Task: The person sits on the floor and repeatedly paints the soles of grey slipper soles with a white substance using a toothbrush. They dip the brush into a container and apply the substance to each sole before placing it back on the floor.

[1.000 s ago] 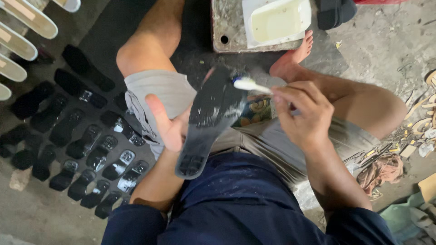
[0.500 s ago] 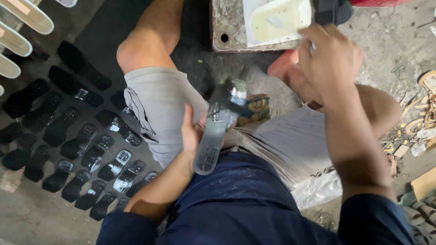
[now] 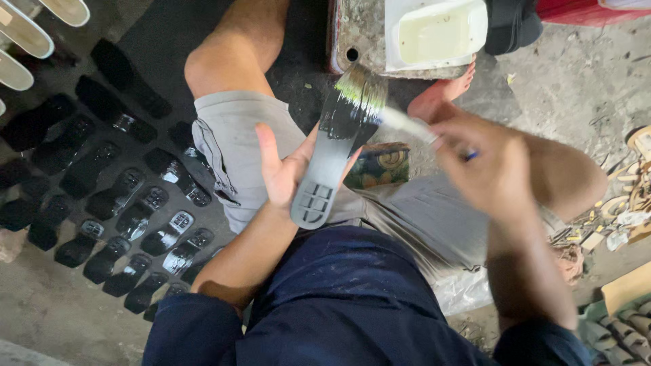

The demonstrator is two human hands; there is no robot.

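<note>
My left hand [image 3: 283,175] holds a black shoe sole [image 3: 337,146] from below, heel end toward me, toe end pointing away. Its front part shines wet. My right hand [image 3: 487,163], blurred by motion, grips a brush [image 3: 400,122] whose bristles lie on the wet toe area of the sole. Just beyond the sole a white tub of pale liquid [image 3: 434,30] sits on a stained slab [image 3: 356,34].
Several black soles [image 3: 135,217], some glossy, lie in rows on the floor at my left. Pale soles [image 3: 27,34] lie at the top left. My bare knees and a foot [image 3: 444,95] flank the slab. Scraps and sandal parts [image 3: 630,203] clutter the right.
My right hand went up to the tub with the brush and has come back down onto the sole. The sole's toe end is now wet and tilted up toward the tub.
</note>
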